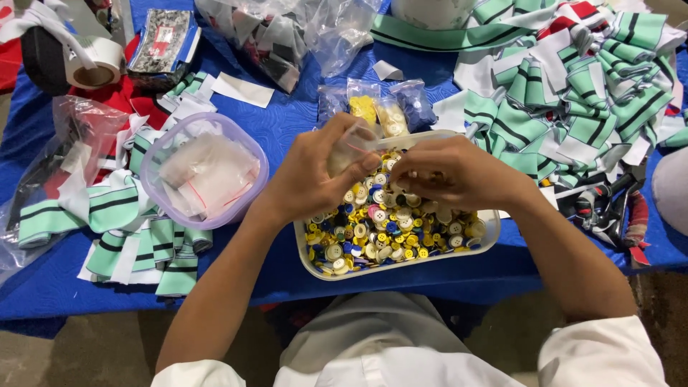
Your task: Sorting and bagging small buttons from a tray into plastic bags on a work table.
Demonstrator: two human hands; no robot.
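Button tray (490, 233) at table's near edge, full of mixed buttons | left hand (315, 175) over tray, pinching small clear bag (351, 143) | right hand (448, 172) over tray, fingers curled on buttons (380, 229) | round tub (204, 168) left of tray.

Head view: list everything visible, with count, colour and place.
Tray: one, clear, centre front, on the cloth.
Buttons: many, yellow, blue, white, filling the tray.
Small bag: one, clear, held over the tray.
Button bags: three, yellow, cream, blue, behind the tray.
Tub: one, lilac, left of tray, holding clear bags.
Fabric strips: many, green, white, black stripes, right; more at left.
Tape roll: one, white, far left.
Tablecloth: one, blue.
Left hand: holds the small bag.
Right hand: fingers in the buttons; what they pinch is hidden.
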